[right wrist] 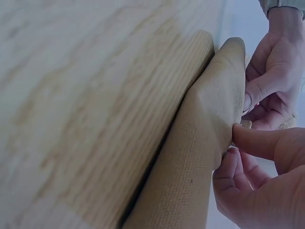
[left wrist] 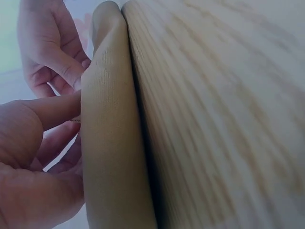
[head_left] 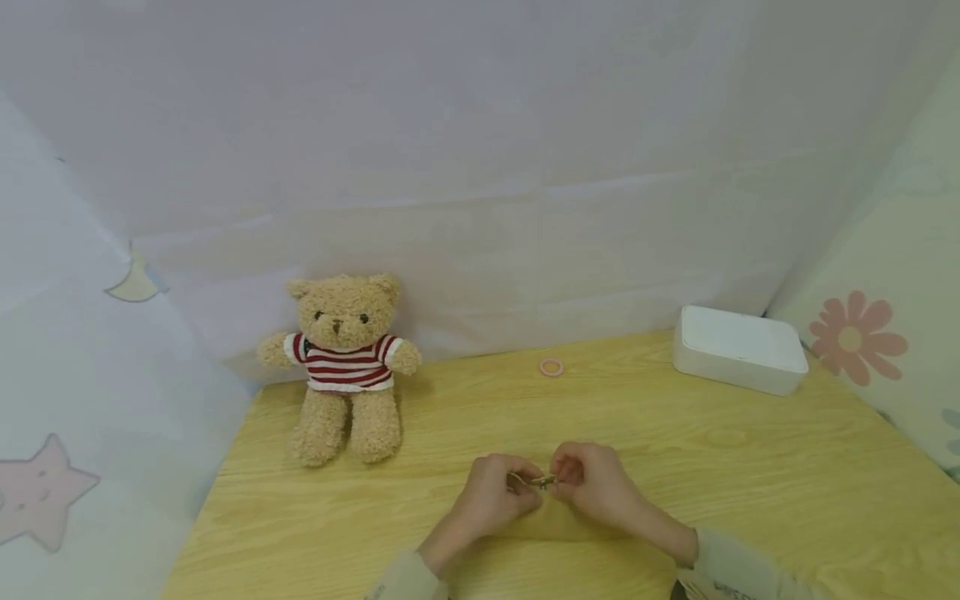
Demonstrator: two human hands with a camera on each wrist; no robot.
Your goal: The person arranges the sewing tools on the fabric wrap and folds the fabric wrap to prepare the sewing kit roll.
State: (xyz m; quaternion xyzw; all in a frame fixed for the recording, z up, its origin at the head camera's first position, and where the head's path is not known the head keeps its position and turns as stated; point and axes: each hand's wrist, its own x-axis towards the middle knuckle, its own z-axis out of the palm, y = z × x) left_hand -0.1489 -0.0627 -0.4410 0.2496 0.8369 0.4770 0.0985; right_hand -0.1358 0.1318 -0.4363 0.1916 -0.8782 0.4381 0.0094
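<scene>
A tan woven cloth pouch (head_left: 558,523) stands low on the table in front of me, its colour close to the wood. My left hand (head_left: 489,498) pinches its upper edge between thumb and fingers. Just beside it, my right hand (head_left: 600,490) pinches the same edge. Between the fingertips shows a small gold-coloured piece (head_left: 543,481), too small to make out. The left wrist view has the cloth side (left wrist: 112,129) upright, hiding the fingertips behind it. In the right wrist view, a short pale tab (right wrist: 246,124) sticks out by the right thumb.
A teddy bear (head_left: 348,367) in a red-and-white striped shirt sits at the back left of the wooden table (head_left: 750,467). A pink ring (head_left: 551,367) lies near the back edge. At the back right stands a white box (head_left: 738,350). Pale cloth walls enclose the table.
</scene>
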